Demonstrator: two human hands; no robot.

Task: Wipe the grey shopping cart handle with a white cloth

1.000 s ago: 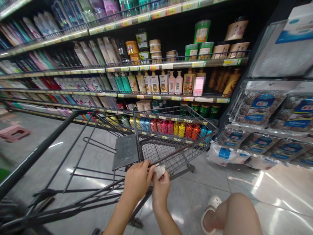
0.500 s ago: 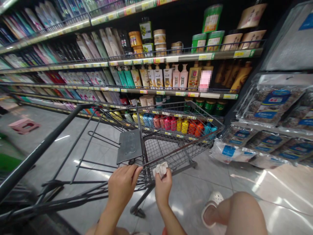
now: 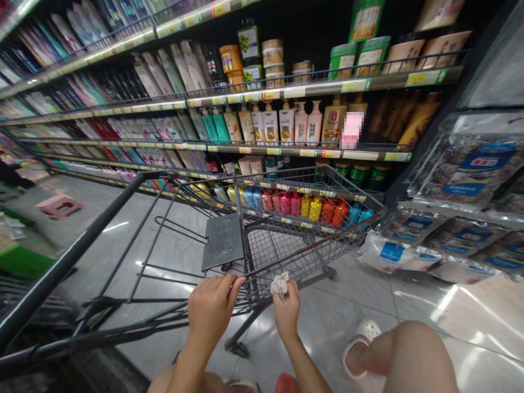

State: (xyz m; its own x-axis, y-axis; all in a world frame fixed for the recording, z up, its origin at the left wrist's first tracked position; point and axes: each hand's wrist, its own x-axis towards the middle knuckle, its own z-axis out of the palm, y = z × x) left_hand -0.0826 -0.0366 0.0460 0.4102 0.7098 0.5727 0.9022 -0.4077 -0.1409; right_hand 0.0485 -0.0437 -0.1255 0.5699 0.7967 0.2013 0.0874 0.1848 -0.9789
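Note:
A dark grey wire shopping cart (image 3: 311, 249) stands in front of me, its grey seat panel (image 3: 223, 242) folded out flat. My left hand (image 3: 213, 308) is closed over the cart's near top rail, thumb lying along the bar. To its right, my right hand (image 3: 287, 314) pinches a crumpled whitish tissue (image 3: 279, 283) between thumb and fingers. The tissue is just beside the near rail; whether it touches the metal I cannot tell. Only wire mesh and floor show inside the basket.
Shelves of shampoo bottles (image 3: 270, 126) and tubs (image 3: 343, 61) line the far side. Bagged scrubbers (image 3: 477, 169) hang at the right. A pink stool (image 3: 59, 206) and a green box (image 3: 30, 262) are at the left. My knee and a white clog (image 3: 367, 330) are lower right.
The whole view has shifted slightly, so the cart, shelves and both hands appear a little farther right. My left hand keeps its hold on the rail and my right keeps the tissue.

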